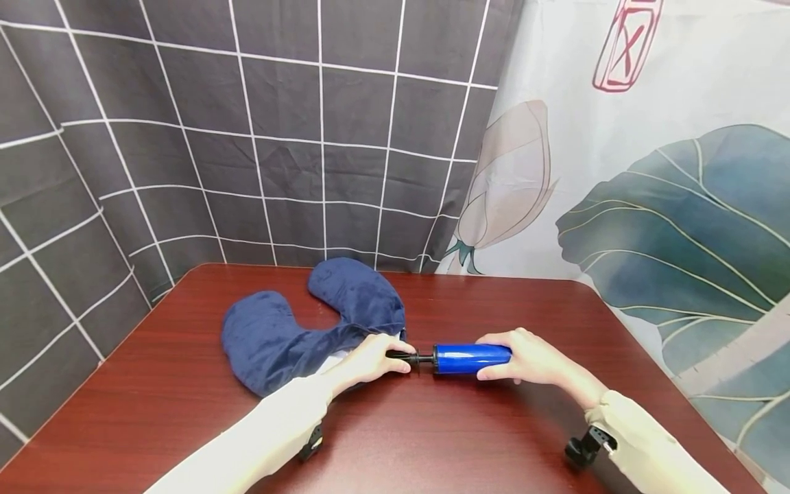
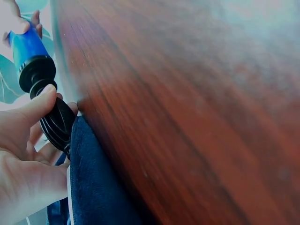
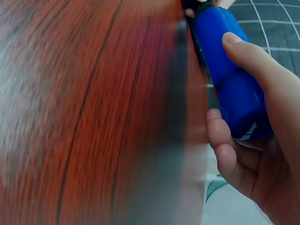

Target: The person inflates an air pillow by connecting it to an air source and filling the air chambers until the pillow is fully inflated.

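Note:
A blue hand pump with a black end piece lies crosswise between both hands, low over the table. My right hand holds the blue barrel, thumb along one side and fingers curled on the other in the right wrist view. With thumb and fingers, my left hand grips the ribbed black end piece. A short black neck links that piece to the barrel. Beside the left hand lies a navy U-shaped neck pillow, its edge and a white strip right at the palm in the left wrist view.
The reddish-brown wooden table spreads beneath everything. Behind it hang a dark grey curtain with a white grid and a pale curtain with a flower and large leaf. A black wrist mount sits at the right sleeve.

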Demonstrator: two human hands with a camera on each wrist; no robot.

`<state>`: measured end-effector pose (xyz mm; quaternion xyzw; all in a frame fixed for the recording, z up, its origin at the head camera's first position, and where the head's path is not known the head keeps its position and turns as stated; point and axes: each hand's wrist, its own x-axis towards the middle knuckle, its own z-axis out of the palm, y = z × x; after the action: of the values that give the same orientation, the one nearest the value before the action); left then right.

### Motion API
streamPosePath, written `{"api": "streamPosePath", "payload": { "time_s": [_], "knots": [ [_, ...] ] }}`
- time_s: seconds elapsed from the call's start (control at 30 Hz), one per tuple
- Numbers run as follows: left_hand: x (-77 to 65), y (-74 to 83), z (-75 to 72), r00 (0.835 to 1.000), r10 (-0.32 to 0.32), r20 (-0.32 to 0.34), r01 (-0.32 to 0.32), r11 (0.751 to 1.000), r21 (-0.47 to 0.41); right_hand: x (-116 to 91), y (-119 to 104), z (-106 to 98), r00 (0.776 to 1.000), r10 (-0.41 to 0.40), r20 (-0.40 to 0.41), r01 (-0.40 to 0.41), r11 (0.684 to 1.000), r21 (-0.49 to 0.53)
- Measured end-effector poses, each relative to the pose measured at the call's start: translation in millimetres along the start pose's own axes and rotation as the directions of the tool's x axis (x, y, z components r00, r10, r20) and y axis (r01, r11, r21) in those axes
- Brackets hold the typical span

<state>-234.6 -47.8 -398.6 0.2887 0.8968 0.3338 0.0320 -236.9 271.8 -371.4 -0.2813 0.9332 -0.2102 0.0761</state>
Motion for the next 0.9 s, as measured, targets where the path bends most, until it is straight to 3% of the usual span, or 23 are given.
{"api": "streamPosePath", "payload": {
  "time_s": [0.17, 0.47, 0.9],
  "knots": [
    [1.3, 1.1, -0.4, 1.0, -0.005, 0.008, 0.005, 1.0, -0.003, -11.0, 9.2, -6.6, 1.0, 0.013, -0.015, -0.012, 1.0, 0.009],
    [0.4, 0.6, -0.4, 1.0, 0.01, -0.002, -0.01, 1.0, -0.005, -29.4, 28.5, -22.3, 0.999, -0.034, -0.033, 0.036, 0.998, 0.058],
    [-0.5, -2.6, -0.8, 1.0, 0.014, -0.002, -0.014, 1.0, -0.014, -47.3, 39.7, -38.3, 0.997, -0.054, -0.052, 0.056, 0.998, 0.035]
  ]
}}
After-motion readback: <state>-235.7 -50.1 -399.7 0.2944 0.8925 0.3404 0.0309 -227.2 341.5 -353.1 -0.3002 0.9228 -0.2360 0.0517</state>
